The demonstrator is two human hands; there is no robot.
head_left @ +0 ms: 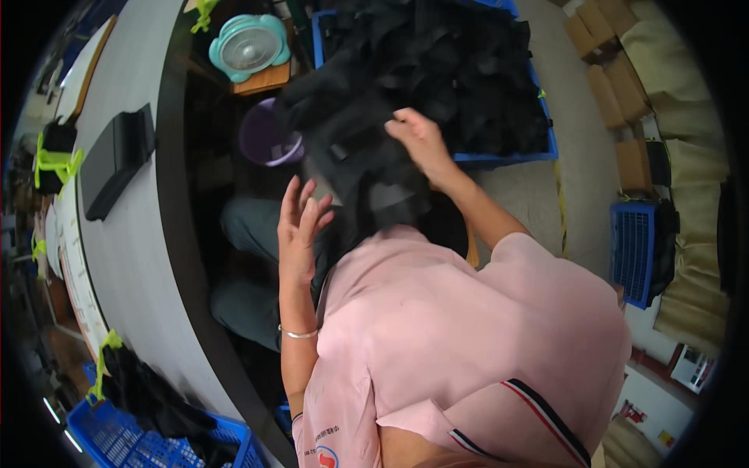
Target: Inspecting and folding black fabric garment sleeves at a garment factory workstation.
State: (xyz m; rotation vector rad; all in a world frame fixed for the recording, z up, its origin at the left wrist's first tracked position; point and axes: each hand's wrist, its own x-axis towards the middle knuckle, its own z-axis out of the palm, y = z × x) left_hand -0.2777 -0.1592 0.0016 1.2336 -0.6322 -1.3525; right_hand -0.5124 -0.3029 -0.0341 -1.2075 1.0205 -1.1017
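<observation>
A black cloth item (347, 144), smeared by motion, hangs over my lap in front of a large blue crate (556, 140). At its right edge is my right hand (425, 148), its fingers bent against the cloth and closed on it as far as I can see. My left hand (298, 234) is raised to the left of the cloth, its fingers apart and nothing between them. Many similar black cloth pieces (460, 70) are heaped in the blue crate, above its rim.
A grey table (133, 257) runs along my left, with a black padded-looking case (117, 164) on it. Beyond my knees are a purple bin (261, 136) and a turquoise fan (248, 48). Blue baskets stand lower left (117, 437) and right (630, 249); cardboard boxes (616, 90) line the right.
</observation>
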